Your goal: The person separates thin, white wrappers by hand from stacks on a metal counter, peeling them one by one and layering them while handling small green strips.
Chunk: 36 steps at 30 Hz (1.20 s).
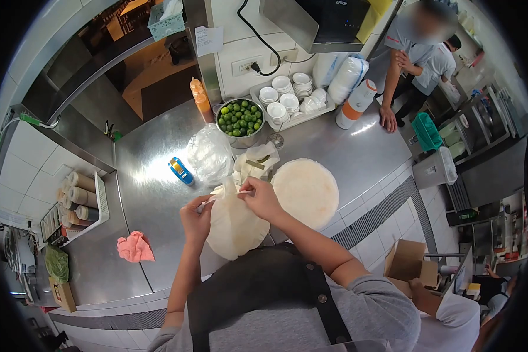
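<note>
Head view shows both hands raised over the steel counter [158,193], pinching the top edge of a pale round wrapper sheet [234,226]. The left hand [196,220] grips its left edge with closed fingers; the right hand [261,198] pinches just beside it. A stack of wrappers [306,190] lies at right, a bowl of limes [240,120] behind.

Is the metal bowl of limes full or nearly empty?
Full: green limes fill the metal bowl up to about its rim, hiding the bottom. It stands upright on the steel counter.
</note>
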Motion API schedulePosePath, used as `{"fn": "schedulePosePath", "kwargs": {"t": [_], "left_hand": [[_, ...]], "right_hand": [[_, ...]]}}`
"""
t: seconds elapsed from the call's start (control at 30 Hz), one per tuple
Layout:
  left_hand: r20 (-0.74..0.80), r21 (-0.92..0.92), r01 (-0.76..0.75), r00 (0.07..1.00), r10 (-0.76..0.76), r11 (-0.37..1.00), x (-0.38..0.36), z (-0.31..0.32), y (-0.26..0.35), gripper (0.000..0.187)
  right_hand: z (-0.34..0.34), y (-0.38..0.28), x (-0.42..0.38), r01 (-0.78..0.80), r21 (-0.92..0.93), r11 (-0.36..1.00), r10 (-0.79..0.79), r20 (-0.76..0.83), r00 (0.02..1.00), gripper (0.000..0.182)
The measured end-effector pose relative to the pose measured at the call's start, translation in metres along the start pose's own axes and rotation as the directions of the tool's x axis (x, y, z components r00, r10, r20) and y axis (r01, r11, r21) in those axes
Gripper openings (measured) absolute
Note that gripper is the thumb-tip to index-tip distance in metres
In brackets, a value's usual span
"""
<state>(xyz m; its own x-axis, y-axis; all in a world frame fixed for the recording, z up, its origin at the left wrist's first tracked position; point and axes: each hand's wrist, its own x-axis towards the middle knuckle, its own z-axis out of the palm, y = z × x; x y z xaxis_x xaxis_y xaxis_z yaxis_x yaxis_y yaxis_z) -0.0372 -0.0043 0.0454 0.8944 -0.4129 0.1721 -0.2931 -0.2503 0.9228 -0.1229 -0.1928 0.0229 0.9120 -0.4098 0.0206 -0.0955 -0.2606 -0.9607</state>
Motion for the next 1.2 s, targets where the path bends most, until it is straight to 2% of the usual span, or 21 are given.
{"fn": "schedulePosePath", "kwargs": {"t": [0.07, 0.1, 0.13, 0.17, 0.2, 0.23, 0.33, 0.4, 0.43, 0.47, 0.5, 0.53, 0.6, 0.7, 0.8, 0.93, 1.0, 1.03, 1.1, 1.17, 1.2], "left_hand": [[0.006, 0.007, 0.037, 0.999, -0.037, 0.999, 0.001, 0.001, -0.002, 0.011], [0.012, 0.013, 0.075, 0.997, -0.075, 0.997, 0.001, 0.001, 0.001, 0.009], [0.011, 0.016, 0.077, 0.997, -0.077, 0.997, 0.001, 0.001, 0.005, 0.009], [0.038, 0.156, 0.008, 0.999, -0.014, 0.988, 0.001, 0.0, 0.01, 0.01], [0.072, 0.29, -0.064, 0.996, 0.044, 0.955, 0.001, 0.002, 0.016, 0.011], [0.071, 0.289, -0.063, 0.996, 0.044, 0.955, 0.001, 0.006, 0.015, 0.011], [0.029, 0.189, -0.141, 0.99, 0.138, 0.972, -0.002, 0.015, 0.014, 0.018], [0.155, 0.123, 0.062, 0.985, -0.081, 0.99, -0.005, 0.015, 0.019, 0.029], [0.155, 0.122, 0.062, 0.985, -0.081, 0.991, -0.006, 0.018, 0.018, 0.029], [0.11, 0.086, -0.024, 0.994, 0.015, 0.996, -0.007, 0.022, 0.014, 0.033], [0.061, 0.054, -0.112, 0.992, 0.109, 0.992, -0.008, 0.025, 0.01, 0.038], [0.062, 0.054, -0.112, 0.992, 0.109, 0.992, -0.008, 0.025, 0.007, 0.038], [0.115, -0.08, 0.011, 0.993, -0.002, 0.997, -0.008, 0.022, 0.001, 0.044], [0.211, -0.147, 0.07, 0.977, -0.038, 0.987, -0.007, 0.016, 0.003, 0.054], [0.298, -0.101, 0.017, 0.954, 0.014, 0.995, -0.003, 0.012, 0.008, 0.058], [0.349, -0.124, 0.126, 0.934, -0.075, 0.984, -0.001, 0.009, 0.022, 0.054], [0.304, 0.01, 0.095, 0.948, -0.094, 0.995, 0.001, 0.007, 0.023, 0.039], [0.304, 0.01, 0.099, 0.948, -0.097, 0.995, 0.002, 0.005, 0.015, 0.039], [0.258, 0.013, 0.18, 0.95, -0.177, 0.984, 0.005, 0.004, -0.001, 0.023], [0.217, -0.03, 0.205, 0.957, -0.193, 0.978, 0.005, 0.004, -0.005, 0.019], [0.176, -0.073, 0.224, 0.962, -0.208, 0.972, 0.006, 0.003, -0.003, 0.015]], "right_hand": [[-0.001, -0.005, 0.001, -0.104, -0.021, 0.994, 0.105, 0.034, 0.994, 0.016], [0.003, -0.003, 0.002, -0.104, -0.019, 0.994, 0.105, 0.036, 0.994, 0.016], [0.008, 0.001, 0.002, 0.036, -0.083, 0.996, -0.034, 0.027, 0.999, 0.017], [0.012, 0.003, 0.002, 0.174, -0.148, 0.974, -0.172, 0.026, 0.985, 0.018], [0.014, 0.003, 0.001, 0.174, -0.148, 0.974, -0.172, 0.027, 0.985, 0.018], [0.016, 0.003, 0.001, 0.159, -0.15, 0.976, -0.156, 0.034, 0.987, 0.021], [0.024, 0.002, -0.001, 0.105, -0.106, 0.989, -0.102, 0.036, 0.994, 0.025], [0.024, -0.005, -0.003, 0.062, -0.061, 0.996, -0.061, 0.03, 0.998, 0.027], [0.021, -0.015, -0.005, 0.019, -0.071, 0.997, -0.015, 0.057, 0.998, 0.025], [0.019, -0.02, -0.006, -0.023, -0.083, 0.996, 0.03, 0.082, 0.996, 0.023], [0.019, -0.019, -0.007, -0.024, -0.083, 0.996, 0.031, 0.081, 0.996, 0.023], [0.018, -0.018, -0.008, 0.023, -0.047, 0.999, -0.02, 0.072, 0.997, 0.022], [0.018, -0.017, -0.01, 0.07, -0.012, 0.997, -0.069, 0.06, 0.996, 0.021], [0.015, -0.017, -0.013, 0.099, 0.097, 0.99, -0.104, 0.052, 0.993, 0.022], [0.01, -0.023, -0.014, 0.039, 0.067, 0.997, -0.047, 0.126, 0.991, 0.022], [0.005, -0.025, -0.015, 0.034, 0.064, 0.997, -0.042, 0.123, 0.992, 0.023], [0.003, -0.02, -0.013, 0.055, 0.066, 0.996, -0.062, 0.113, 0.992, 0.024], [0.001, -0.019, -0.012, 0.084, 0.071, 0.994, -0.09, 0.096, 0.991, 0.023], [-0.005, -0.018, -0.01, 0.109, 0.074, 0.991, -0.115, 0.081, 0.99, 0.022], [-0.012, -0.02, -0.008, 0.119, -0.125, 0.985, -0.109, 0.086, 0.99, 0.016], [-0.014, -0.018, -0.006, 0.117, -0.124, 0.985, -0.106, 0.09, 0.99, 0.016]]}}
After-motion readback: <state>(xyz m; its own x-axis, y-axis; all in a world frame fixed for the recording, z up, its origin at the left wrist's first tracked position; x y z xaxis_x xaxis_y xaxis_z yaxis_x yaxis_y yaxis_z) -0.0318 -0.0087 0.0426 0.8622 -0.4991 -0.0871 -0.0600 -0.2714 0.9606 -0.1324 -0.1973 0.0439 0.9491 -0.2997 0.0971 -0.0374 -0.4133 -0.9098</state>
